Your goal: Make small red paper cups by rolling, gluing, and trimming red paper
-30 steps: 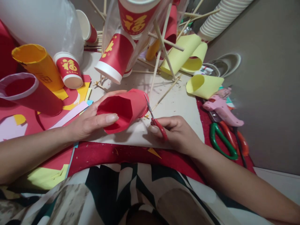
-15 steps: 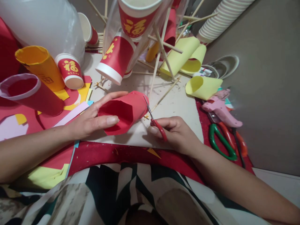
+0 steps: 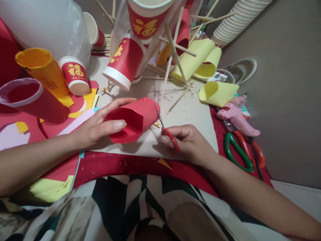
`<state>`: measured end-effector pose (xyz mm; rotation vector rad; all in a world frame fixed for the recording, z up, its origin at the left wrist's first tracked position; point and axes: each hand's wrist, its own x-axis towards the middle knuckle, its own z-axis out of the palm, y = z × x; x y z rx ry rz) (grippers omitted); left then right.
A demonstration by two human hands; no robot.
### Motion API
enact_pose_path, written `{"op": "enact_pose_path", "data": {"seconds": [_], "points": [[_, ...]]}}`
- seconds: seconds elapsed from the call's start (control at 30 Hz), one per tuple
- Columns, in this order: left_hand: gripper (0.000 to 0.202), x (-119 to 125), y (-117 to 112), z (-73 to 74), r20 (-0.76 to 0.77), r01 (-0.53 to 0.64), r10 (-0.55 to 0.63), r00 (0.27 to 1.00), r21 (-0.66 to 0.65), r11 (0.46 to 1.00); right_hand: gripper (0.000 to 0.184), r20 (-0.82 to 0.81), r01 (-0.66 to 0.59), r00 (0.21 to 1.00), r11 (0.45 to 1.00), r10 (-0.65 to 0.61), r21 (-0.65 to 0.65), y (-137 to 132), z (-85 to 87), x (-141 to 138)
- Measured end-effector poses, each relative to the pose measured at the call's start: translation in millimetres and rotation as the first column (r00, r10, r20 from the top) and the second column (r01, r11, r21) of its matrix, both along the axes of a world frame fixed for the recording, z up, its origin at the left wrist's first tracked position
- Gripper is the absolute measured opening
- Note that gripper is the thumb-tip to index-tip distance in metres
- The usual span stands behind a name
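Observation:
My left hand (image 3: pixel 100 125) is wrapped round a red paper tube (image 3: pixel 150 112), thumb at its open near end and fingers behind it. The tube lies tilted over a white board (image 3: pixel 198 124). In my right hand (image 3: pixel 187 142) is a pair of small scissors (image 3: pixel 172 138) with red handles. Its blades point up and left against the tube's far right end; whether they are parted is hard to see. Left of my left hand stand a red paper tube with a pale purple rim (image 3: pixel 47 103) and an orange paper tube (image 3: pixel 48 75).
Paper cups (image 3: pixel 124 62) hang in a frame of wooden sticks (image 3: pixel 167 75) behind my hands. Yellow paper rolls (image 3: pixel 220 93), a pink glue gun (image 3: pixel 237 118) and green-handled scissors (image 3: pixel 235 154) lie at right. Coloured paper scraps (image 3: pixel 77 122) spread on the left.
The red tube has turned very slightly in my left hand, and the thumb has shifted a little. My right hand and the scissors stay almost in place.

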<state>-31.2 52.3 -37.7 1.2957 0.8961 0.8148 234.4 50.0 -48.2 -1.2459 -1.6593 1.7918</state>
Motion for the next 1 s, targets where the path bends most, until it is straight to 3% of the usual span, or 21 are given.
{"op": "enact_pose_path", "data": {"seconds": [0.13, 0.27, 0.33, 0.43, 0.53, 0.63, 0.83, 1.0], "points": [[0.071, 2, -1, -4.3, 0.095, -0.014, 0.017, 0.995, -0.026, 1.000, 0.065, -0.016, 0.011, 1.000, 1.000, -0.011, 0.004, 0, 1.7, -1], [0.081, 1, -1, -8.5, 0.025, 0.018, -0.020, 1.000, 0.066, 0.998, 0.063, -0.053, 0.057, 0.997, 0.998, -0.057, -0.002, 0, 0.1, 0], [0.080, 1, -3, -10.8, 0.044, 0.046, -0.046, 0.998, -0.008, 0.999, 0.062, -0.063, 0.062, 0.996, 0.998, -0.062, 0.001, 0, -1.0, 0], [0.064, 4, -6, -14.3, 0.190, 0.110, -0.081, 0.979, -0.151, 0.982, 0.060, -0.067, 0.065, 0.996, 0.998, -0.064, 0.005, -1, -1.7, 0], [0.069, 9, -7, -14.7, 0.298, 0.042, 0.023, 0.954, -0.212, 0.976, 0.060, -0.077, 0.061, 0.995, 0.998, -0.062, -0.012, -1, -1.4, -1], [0.084, 13, -8, -11.4, 0.313, -0.063, 0.145, 0.939, -0.260, 0.964, 0.061, -0.078, 0.057, 0.995, 0.998, -0.059, -0.025, -1, -1.0, -1], [0.065, 11, -7, -8.9, 0.353, -0.047, 0.109, 0.929, -0.180, 0.983, 0.063, -0.063, 0.024, 0.998, 0.999, -0.027, -0.048, 0, 0.2, -2], [0.061, 10, -6, -9.7, 0.315, -0.036, 0.087, 0.945, -0.162, 0.986, 0.063, -0.067, 0.025, 0.997, 0.996, -0.031, -0.087, -1, -1.0, -2]]}}
